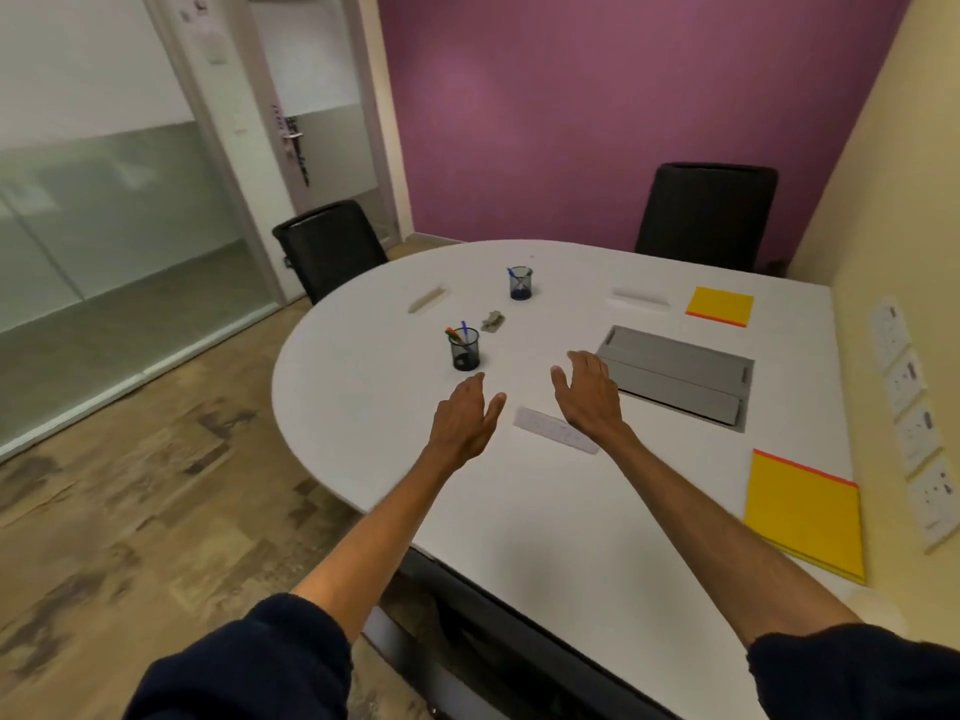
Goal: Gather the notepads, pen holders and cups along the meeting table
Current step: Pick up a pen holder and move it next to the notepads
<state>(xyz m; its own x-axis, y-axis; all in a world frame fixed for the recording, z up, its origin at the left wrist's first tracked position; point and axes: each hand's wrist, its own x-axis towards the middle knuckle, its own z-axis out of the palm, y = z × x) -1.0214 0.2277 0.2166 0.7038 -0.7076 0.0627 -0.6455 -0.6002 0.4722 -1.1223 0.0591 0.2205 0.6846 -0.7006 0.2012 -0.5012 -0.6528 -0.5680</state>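
Two black mesh pen holders stand on the white meeting table (363, 407): the near pen holder (464, 349) with coloured pens, and the far pen holder (520, 283) with a blue pen. A yellow notepad (802, 517) lies at the near right edge, and a smaller yellow notepad (719, 306) lies far right. My left hand (467, 418) hovers open just below the near pen holder, holding nothing. My right hand (589, 392) is open with spread fingers over the table centre, beside the grey hatch. No cups are visible.
A grey cable hatch (680, 376) is set into the table. A white strip (540, 424) lies between my hands, a white block (639, 299), a beige strip (428, 299) and a small grey object (492, 321) lie farther off. Two black chairs (330, 246) (706, 215) stand behind. Wall sockets (914, 433) line the right wall.
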